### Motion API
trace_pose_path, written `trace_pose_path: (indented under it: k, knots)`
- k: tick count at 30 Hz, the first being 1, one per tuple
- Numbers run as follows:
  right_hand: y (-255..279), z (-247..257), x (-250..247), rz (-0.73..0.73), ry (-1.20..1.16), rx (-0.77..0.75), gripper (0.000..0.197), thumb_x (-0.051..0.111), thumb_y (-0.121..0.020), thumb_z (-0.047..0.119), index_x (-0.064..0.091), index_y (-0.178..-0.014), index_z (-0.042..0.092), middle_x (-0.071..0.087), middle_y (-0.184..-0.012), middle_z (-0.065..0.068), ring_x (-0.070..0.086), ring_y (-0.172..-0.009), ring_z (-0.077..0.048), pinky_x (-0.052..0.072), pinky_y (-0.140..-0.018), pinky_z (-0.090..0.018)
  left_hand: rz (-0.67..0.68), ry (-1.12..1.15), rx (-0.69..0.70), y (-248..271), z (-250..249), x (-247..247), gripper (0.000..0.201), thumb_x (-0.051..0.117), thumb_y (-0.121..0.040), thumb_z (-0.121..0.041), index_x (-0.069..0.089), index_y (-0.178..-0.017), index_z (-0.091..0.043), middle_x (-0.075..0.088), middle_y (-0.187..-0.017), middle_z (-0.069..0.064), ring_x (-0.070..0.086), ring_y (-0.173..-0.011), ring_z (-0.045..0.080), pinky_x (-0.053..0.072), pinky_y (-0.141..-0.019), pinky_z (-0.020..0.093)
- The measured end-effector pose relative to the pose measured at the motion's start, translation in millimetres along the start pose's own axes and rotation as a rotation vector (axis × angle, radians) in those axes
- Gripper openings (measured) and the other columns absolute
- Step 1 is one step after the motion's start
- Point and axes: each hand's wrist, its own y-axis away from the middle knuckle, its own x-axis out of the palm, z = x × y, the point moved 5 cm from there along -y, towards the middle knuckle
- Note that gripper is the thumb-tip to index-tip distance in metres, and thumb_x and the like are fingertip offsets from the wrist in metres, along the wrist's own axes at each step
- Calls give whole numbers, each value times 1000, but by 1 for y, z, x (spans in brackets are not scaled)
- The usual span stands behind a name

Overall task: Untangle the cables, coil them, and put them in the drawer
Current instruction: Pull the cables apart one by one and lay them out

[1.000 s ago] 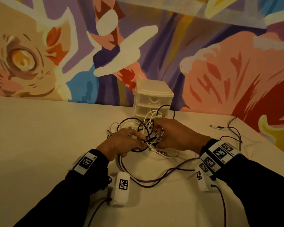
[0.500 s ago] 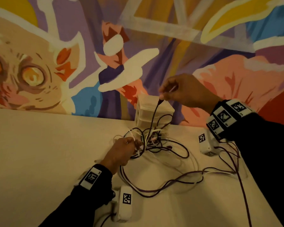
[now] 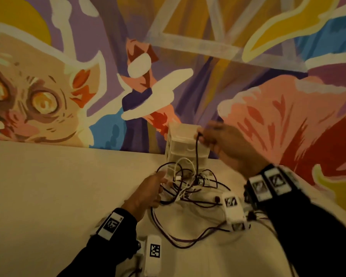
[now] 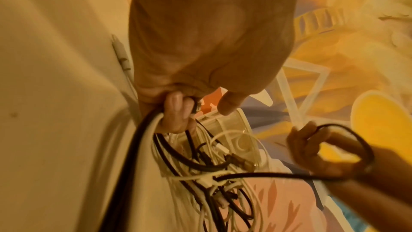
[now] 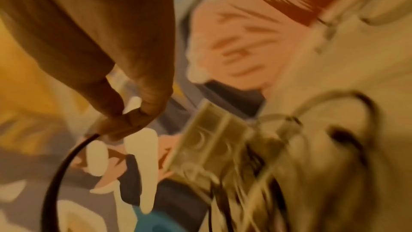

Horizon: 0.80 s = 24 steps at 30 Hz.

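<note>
A knot of dark and white cables [image 3: 188, 182] lies on the table just in front of a small white drawer unit [image 3: 185, 144]. My left hand [image 3: 148, 193] grips strands at the knot's left side; its wrist view shows fingers [image 4: 176, 112] curled round dark and white cables [image 4: 200, 165]. My right hand [image 3: 222, 142] is raised beside the drawer unit and pinches the end of a dark cable [image 3: 196, 154], which hangs straight down into the knot. In the right wrist view, thumb and fingers [image 5: 127, 121] pinch that dark cable [image 5: 60, 174]. The drawers look shut.
The beige table [image 3: 58, 186] meets a painted mural wall [image 3: 128, 76] right behind the drawer unit. Dark cable loops [image 3: 180, 236] trail toward me across the table. White tagged devices hang at both wrists [image 3: 154, 254] [image 3: 233, 210].
My right hand first lifted a dark cable end high out of the knot, then came down to drawer-top height. The left hand stayed on the knot.
</note>
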Motion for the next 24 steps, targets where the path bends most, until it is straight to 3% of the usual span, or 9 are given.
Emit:
trace_pose_path:
  k: [3,6,9,12,15,17,20,24]
  knots:
    - [23,-71,-12,-29,-383,193,34,63,-100,-2,62,-132,-14,72,-123,-24,76,-93,-18,63,-77,-21,-45,-11,14,-2,1,-1,24,55,-106,-36,57,-90,-19,38,-75,1,29,-45,10,23,-40,20]
    - [38,-115,-14,-49,-627,322,45,65,-98,6,60,-141,-8,73,-129,-19,77,-94,-15,64,-76,-22,-80,56,-6,-6,2,-3,21,54,-107,-32,50,-95,-15,41,-71,2,29,-40,8,22,-37,15]
    - [39,-120,-15,18,-662,315,55,66,-96,13,56,-148,1,74,-127,-10,72,-88,-11,62,-74,-22,-78,140,-34,-8,4,-7,21,49,-105,-32,52,-89,-18,46,-69,0,28,-40,8,19,-38,15]
    - [39,-116,-16,64,-640,241,49,64,-98,19,62,-147,18,73,-115,-3,60,-76,-8,58,-70,-20,-52,64,-18,-3,-1,-8,35,42,-106,-32,64,-86,-14,44,-67,-2,25,-43,8,17,-38,17]
    - [48,-113,-8,161,-481,198,39,57,-106,25,65,-145,26,63,-96,-1,48,-67,-5,47,-55,-15,-43,18,10,5,-6,-11,45,39,-110,-36,69,-88,-11,42,-64,-4,24,-46,8,15,-40,17]
    - [54,-109,-2,210,-335,179,36,57,-107,26,67,-142,30,63,-94,0,45,-64,-5,41,-51,-15,-49,68,82,9,-11,-14,52,38,-111,-45,73,-92,-11,41,-61,-4,25,-48,8,16,-43,20]
    - [64,-103,10,247,-203,158,35,61,-105,19,69,-138,27,71,-102,-4,56,-72,-9,49,-61,-18,-44,301,214,16,-21,-15,54,40,-110,-52,72,-114,-8,47,-67,-1,31,-52,10,20,-50,25]
    - [72,-102,23,228,-183,118,41,63,-100,0,61,-139,12,77,-119,-18,75,-104,-25,62,-93,-28,33,517,261,21,-24,-11,59,42,-108,-56,64,-132,-7,53,-81,5,41,-62,15,28,-57,31]
